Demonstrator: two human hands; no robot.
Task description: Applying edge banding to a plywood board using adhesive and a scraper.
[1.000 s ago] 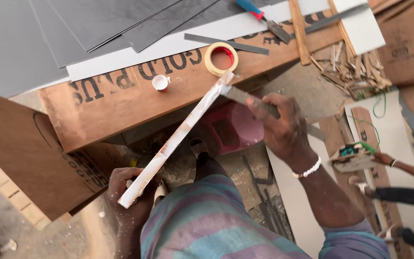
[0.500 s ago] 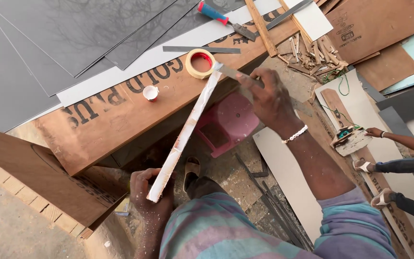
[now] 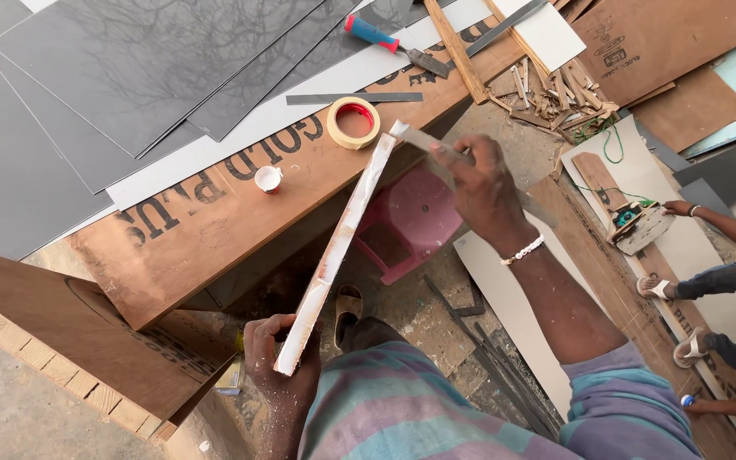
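My left hand (image 3: 278, 362) grips the near end of a long narrow wooden strip (image 3: 338, 243) with a whitish glue-smeared face. The strip slants up and away, its far end resting at the edge of a brown plywood board (image 3: 206, 230). My right hand (image 3: 479, 187) holds a thin flat scraper blade (image 3: 423, 140) against the strip's far end. A white bead bracelet circles my right wrist.
A roll of tape (image 3: 353, 122) and a small white cup (image 3: 267, 178) sit on the board. Grey laminate sheets (image 3: 129, 77), a steel ruler (image 3: 355, 98) and a blue-handled chisel (image 3: 393, 44) lie beyond. A pink stool (image 3: 411, 226) stands below. Another person's hand (image 3: 679, 207) holds a tool at right.
The view has shifted, so the bench sits lower and further left in frame. My right hand with the blade stays at the strip's far end; my left hand still grips the near end.
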